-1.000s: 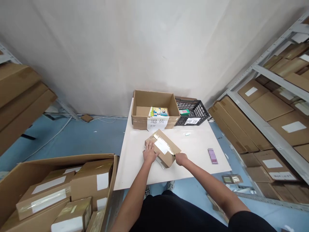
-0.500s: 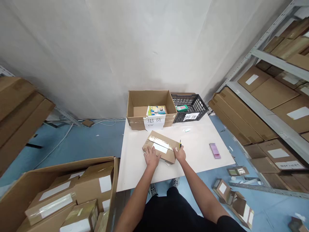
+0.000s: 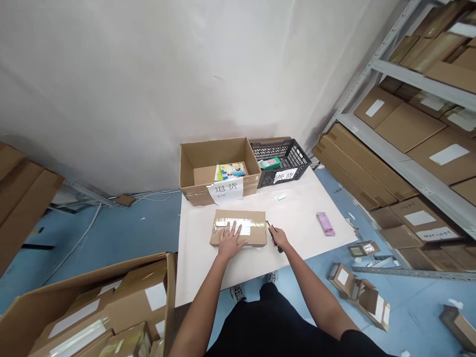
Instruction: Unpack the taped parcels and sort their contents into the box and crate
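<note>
Where the left hand point(image 3: 229, 242) rests, a box point(image 3: 256, 234) lies.

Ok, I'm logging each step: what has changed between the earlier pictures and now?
The parcel has turned, its right end swinging away from the person, and now lies crosswise. The right hand has let go of that end, keeping the cutter. Unchanged: the left hand on top, the open carton and black crate behind.
</note>
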A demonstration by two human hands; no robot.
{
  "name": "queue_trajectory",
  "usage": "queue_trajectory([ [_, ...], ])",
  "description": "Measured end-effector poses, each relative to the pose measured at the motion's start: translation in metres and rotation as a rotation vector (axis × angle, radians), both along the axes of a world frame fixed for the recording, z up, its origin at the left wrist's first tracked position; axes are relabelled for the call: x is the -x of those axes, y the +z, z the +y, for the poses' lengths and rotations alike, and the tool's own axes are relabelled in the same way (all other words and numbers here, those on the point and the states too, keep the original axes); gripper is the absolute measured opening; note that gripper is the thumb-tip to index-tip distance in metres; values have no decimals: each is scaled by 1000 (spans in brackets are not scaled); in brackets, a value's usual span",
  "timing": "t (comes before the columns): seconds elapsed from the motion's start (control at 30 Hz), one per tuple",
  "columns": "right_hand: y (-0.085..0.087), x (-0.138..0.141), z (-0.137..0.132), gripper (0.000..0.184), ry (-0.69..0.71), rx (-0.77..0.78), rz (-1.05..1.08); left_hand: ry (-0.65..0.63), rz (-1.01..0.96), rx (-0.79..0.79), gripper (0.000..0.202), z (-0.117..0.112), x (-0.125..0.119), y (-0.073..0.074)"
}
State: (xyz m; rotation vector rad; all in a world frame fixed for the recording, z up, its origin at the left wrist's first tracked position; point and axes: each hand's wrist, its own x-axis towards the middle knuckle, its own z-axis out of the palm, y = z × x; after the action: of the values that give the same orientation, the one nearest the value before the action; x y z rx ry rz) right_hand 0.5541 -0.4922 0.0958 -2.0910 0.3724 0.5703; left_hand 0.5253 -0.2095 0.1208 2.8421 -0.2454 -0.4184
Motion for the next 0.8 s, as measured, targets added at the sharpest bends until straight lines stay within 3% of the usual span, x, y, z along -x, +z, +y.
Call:
queue_trajectory([
  [0.13, 11, -5, 3, 53, 60, 101, 21, 11, -45, -16, 82, 0, 4, -15],
  [0.4, 37, 3, 3, 61, 179, 287, 101, 17, -103, -39, 81, -2, 8, -24],
  [0.7, 40, 26, 1, 56, 188, 300, 109, 32, -130, -25, 81, 1, 10, -25],
  [0.8, 28, 42, 2, 55, 24, 221, 81, 62, -120, -17, 82, -5, 12, -24],
])
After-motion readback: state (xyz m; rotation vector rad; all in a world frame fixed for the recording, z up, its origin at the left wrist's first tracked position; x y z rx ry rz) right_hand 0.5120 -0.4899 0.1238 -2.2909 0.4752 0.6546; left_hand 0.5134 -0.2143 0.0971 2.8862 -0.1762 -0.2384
